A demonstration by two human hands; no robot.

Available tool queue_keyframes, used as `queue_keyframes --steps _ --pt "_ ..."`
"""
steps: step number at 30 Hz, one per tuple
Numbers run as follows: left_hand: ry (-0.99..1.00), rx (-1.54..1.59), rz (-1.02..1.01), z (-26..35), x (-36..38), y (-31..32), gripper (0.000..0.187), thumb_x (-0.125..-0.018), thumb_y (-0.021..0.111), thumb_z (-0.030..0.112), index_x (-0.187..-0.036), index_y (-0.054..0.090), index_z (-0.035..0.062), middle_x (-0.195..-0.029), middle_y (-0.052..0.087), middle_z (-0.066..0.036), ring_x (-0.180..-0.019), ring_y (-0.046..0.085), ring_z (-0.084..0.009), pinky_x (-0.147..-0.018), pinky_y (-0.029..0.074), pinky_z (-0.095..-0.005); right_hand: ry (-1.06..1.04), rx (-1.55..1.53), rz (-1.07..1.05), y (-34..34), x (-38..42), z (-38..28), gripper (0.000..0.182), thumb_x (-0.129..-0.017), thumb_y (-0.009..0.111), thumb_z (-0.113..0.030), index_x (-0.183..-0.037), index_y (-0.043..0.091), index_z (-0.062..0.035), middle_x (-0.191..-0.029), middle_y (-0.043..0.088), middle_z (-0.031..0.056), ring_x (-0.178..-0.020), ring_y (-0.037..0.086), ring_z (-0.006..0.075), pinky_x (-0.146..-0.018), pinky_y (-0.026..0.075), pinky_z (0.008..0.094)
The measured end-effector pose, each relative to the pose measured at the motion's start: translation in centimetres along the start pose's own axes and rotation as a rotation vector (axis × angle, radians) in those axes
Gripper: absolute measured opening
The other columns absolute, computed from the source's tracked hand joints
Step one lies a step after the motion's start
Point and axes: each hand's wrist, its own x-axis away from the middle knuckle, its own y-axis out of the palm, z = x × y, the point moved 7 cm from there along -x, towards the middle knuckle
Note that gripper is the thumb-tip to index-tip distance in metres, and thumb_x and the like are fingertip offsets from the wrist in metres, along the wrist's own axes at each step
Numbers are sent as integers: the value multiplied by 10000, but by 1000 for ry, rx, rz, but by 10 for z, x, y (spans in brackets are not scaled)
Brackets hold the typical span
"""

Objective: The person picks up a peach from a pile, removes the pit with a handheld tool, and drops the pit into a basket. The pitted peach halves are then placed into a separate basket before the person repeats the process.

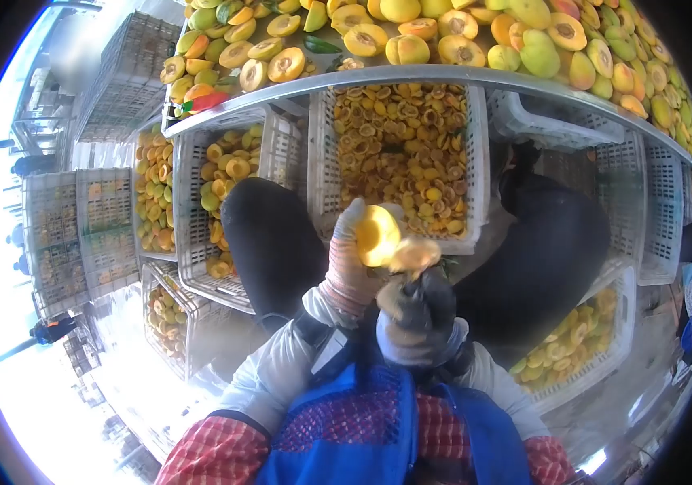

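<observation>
In a pale glove, my left hand [347, 263] is closed around a yellow fruit half [377, 235], its hollow side facing up. My right hand [419, 315], in a grey and dark glove, is closed just to the right and lower. A blurred brownish-orange piece [415, 254] lies at its fingertips, close against the fruit half. Whether the right hand also holds a tool is hidden by blur. Beyond both hands stands a white crate [479, 162] filled with small hollowed orange pieces.
A metal-edged table [443, 74] heaped with halved fruit spans the top. Crates of fruit stand at the left [188, 202] and lower right [625, 323]. Stacked crates [55, 234] rise at far left. My knees flank the middle crate.
</observation>
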Motion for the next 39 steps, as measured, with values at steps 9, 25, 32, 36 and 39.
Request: queue_keyframes --steps 9,25,32,36,39 --pt "971 -792 393 192 78 -56 415 -950 466 361 -1095 597 -5 -973 617 -93 -890 591 -170 -808 494 -304 -168 -16 204 -35 14 -23 500 -972 355 -513 -913 562 -61 -549 373 -18 -358 313 59 -299 268 218" --pt "572 -2413 510 280 -166 88 533 -734 719 359 -1145 560 58 -1058 642 -154 -1045 597 -321 -854 469 -403 -297 313 797 -75 23 -67 476 -958 376 -534 -833 544 -107 -517 394 -31 -349 315 69 -316 266 217" --pt "606 -1561 -100 177 -61 120 477 -717 731 33 -1163 564 60 -1007 642 -83 -933 607 -173 -833 483 -299 -225 504 376 12 -14 -68 487 -943 399 -551 -865 510 -83 -512 398 -25 -365 370 81 -339 294 216" --pt "265 -1417 -242 108 -36 72 515 -747 712 28 -1214 496 20 -1109 576 -97 -1044 536 -170 -906 445 -293 -449 716 883 -31 -4 -95 483 -954 426 -499 -855 518 -35 -535 426 -14 -334 321 73 -336 296 207" --pt "207 -1287 -88 107 -26 40 507 -782 711 84 -1229 481 12 -1062 574 -60 -973 543 -133 -884 454 -278 -427 725 757 -23 10 -95 363 -941 516 -376 -1040 532 -27 -752 527 10 -512 469 73 -449 393 210"
